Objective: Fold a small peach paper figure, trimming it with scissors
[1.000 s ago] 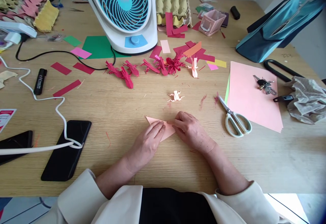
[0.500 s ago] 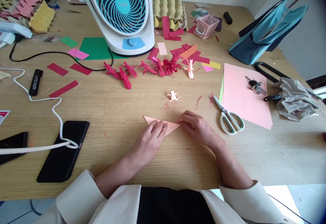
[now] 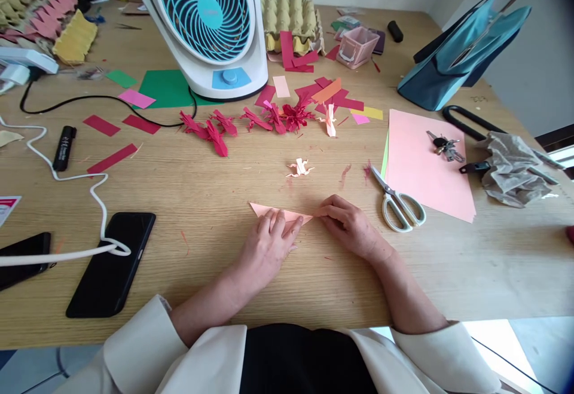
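Observation:
A light pink sheet of origami paper (image 3: 291, 216), folded into a long narrow triangle, lies on the table in front of me. My left hand (image 3: 268, 240) holds it down, its fingers bent over the middle and the thumb at the lower right edge. At the right tip of the paper, my right hand (image 3: 344, 222) pinches the corner between thumb and fingers; the exact fingertip contact is partly hidden. Just beyond my hands sits a small pale pink folded paper figure (image 3: 300, 168) with thin legs. White-handled scissors (image 3: 402, 207) lie to the right of my right hand.
Several red folded figures (image 3: 215, 137) lie farther back, before a white and blue fan (image 3: 237, 83). Pink sheets (image 3: 430, 173) with keys (image 3: 447, 146) on them are at right, near a blue bag (image 3: 448, 80). A phone (image 3: 112, 265) and white cable (image 3: 101, 202) lie at left.
My left thumb and fingers have spread and shifted along the paper's lower edge, and less of its lower part shows. My right hand stays at the right tip. The view has shifted slightly.

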Motion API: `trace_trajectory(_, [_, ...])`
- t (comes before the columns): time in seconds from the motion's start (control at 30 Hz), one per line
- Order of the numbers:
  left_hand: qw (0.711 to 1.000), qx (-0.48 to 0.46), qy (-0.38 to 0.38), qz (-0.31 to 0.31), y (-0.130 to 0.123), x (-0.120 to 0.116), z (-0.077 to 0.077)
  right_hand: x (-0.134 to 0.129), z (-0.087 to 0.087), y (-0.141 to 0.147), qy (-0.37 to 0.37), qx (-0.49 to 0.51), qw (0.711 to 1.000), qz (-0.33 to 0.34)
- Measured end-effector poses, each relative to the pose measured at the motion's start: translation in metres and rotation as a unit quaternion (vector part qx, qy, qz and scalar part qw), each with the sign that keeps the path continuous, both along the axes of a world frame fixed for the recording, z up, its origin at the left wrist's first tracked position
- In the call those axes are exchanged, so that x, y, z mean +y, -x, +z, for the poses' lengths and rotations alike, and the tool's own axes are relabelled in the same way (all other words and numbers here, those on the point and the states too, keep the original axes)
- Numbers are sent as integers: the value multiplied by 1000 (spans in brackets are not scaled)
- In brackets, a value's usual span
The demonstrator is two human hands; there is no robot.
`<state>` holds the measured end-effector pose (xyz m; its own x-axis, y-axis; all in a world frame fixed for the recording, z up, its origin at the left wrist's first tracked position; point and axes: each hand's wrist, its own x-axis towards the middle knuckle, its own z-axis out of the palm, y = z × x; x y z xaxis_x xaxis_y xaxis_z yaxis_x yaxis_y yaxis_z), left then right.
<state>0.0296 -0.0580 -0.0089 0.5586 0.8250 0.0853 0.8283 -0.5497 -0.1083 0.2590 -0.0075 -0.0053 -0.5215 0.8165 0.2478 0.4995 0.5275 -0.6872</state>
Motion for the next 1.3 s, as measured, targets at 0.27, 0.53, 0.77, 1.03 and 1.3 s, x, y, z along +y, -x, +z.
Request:
trace_trajectory(0.27, [1000, 7, 9, 3, -4, 0, 3, -1, 3, -4, 3, -2, 999, 40])
trace_trajectory(0.53, [1000, 6, 12, -7, -2, 1, 4, 0, -4, 15, -6, -33, 998, -55])
trace_trajectory(0.77, [999, 14, 29, -13, -2, 1, 8, 2, -3, 22, 15, -42, 996, -75])
trace_trajectory(1.03, [999, 28, 40, -9, -4, 1, 9, 3, -1, 25, 17, -79, 994, -80])
trace_trajectory(1.3, [998, 27, 58, -11, -6, -1, 11, 2, -3, 28, -18, -134, 987, -82])
